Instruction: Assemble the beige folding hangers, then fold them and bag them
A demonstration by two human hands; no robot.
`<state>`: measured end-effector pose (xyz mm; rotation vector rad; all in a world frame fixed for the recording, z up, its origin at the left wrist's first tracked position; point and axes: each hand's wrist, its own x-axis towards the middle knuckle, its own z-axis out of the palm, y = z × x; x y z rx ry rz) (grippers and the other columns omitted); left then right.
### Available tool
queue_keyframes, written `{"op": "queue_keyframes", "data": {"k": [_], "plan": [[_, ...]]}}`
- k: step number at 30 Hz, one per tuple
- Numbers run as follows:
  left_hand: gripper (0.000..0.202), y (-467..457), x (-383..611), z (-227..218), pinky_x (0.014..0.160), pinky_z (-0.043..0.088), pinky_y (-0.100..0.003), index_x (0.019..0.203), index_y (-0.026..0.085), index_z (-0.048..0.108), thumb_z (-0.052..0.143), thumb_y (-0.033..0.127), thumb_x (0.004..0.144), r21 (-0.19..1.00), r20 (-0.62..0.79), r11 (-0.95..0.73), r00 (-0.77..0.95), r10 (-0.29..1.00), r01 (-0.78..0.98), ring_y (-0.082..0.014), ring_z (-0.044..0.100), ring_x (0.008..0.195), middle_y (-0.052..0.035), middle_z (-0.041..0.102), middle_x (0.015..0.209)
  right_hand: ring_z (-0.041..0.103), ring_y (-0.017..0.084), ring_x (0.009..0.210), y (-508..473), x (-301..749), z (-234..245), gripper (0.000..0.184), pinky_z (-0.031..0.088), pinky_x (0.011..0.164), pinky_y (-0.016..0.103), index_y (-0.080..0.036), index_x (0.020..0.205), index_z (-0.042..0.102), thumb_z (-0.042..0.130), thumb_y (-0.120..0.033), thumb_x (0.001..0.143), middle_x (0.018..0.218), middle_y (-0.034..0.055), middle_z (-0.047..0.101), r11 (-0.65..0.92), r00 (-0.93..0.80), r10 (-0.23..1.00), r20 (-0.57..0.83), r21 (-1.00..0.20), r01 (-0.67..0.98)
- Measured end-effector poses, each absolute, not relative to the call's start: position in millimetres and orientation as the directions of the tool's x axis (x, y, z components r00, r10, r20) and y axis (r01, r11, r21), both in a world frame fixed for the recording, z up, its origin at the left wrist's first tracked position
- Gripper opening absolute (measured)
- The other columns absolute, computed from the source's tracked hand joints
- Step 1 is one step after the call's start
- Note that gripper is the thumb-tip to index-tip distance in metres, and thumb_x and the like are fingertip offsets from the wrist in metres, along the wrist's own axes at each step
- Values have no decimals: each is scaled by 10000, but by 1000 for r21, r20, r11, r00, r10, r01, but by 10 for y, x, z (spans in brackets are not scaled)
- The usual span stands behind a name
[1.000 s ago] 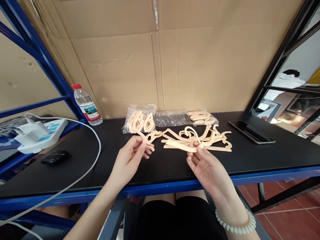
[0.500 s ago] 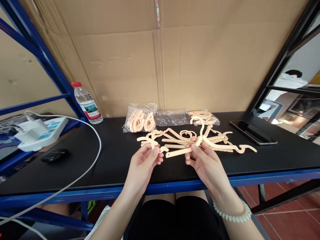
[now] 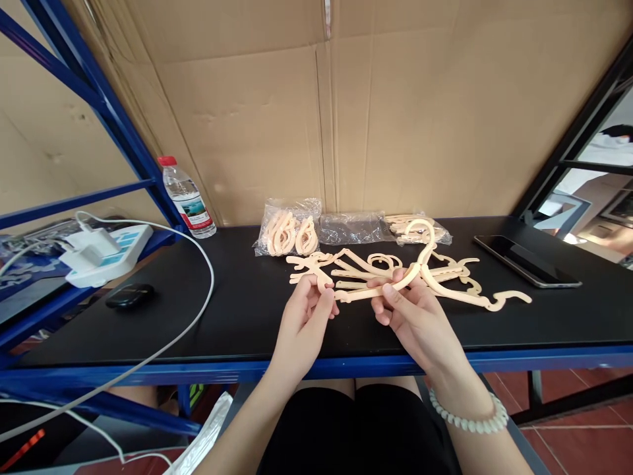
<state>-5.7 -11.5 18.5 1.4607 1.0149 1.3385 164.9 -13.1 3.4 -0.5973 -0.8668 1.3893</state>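
My right hand (image 3: 420, 320) is closed around one arm of a cream plastic folding hanger (image 3: 452, 291). The hanger's round hook points up, and its other arm reaches right, ending in a wavy end piece. Between the thumb and fingers of my left hand (image 3: 307, 323) is a small curved hanger end piece (image 3: 324, 282), partly covered by the fingers. Its tip meets the left end of the hanger arm; whether it is fastened cannot be seen. Behind both hands, more cream hanger parts (image 3: 350, 261) lie loosely piled on the black tabletop (image 3: 237, 303).
Along the cardboard wall lie a clear bag of curved parts (image 3: 289, 234), a flat plastic bag (image 3: 352, 228) and another bag with parts (image 3: 420, 224). A phone (image 3: 527, 260) lies right. Left are a water bottle (image 3: 190, 204), power strip (image 3: 111, 254), black mouse-like object (image 3: 129, 296) and white cable (image 3: 211, 277).
The gap between the end piece in my left hand and the hanger arm has closed; the two now touch. The whole view has shifted slightly, so the table things appear further right.
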Motion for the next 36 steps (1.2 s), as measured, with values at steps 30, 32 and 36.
{"op": "queue_keyframes", "data": {"k": [30,32,36], "plan": [[304,-169,93,101,552,352,-238,757,186,484,527,439,921,901,192,-188,-30,981,-391,-75,450,562,26,506,784,744,165,737,-124,1494,51,174,615,671,223,-151,845,734,813,-232,713,844,66,767,-37,-229,969,92,-864,-503],[285,-184,94,118,558,346,-245,756,190,459,521,414,921,901,187,-188,-39,982,-390,-73,447,554,28,500,800,746,167,745,-127,1497,54,165,617,673,224,-161,844,732,812,-215,710,840,57,768,-39,-230,969,91,-863,-503],[185,-210,77,126,578,344,-253,800,204,421,525,316,904,903,183,-165,6,983,-397,-83,459,573,34,500,805,745,169,751,-129,1517,49,174,616,686,227,-167,843,741,824,-215,697,843,59,770,-39,-213,973,84,-856,-515]]}}
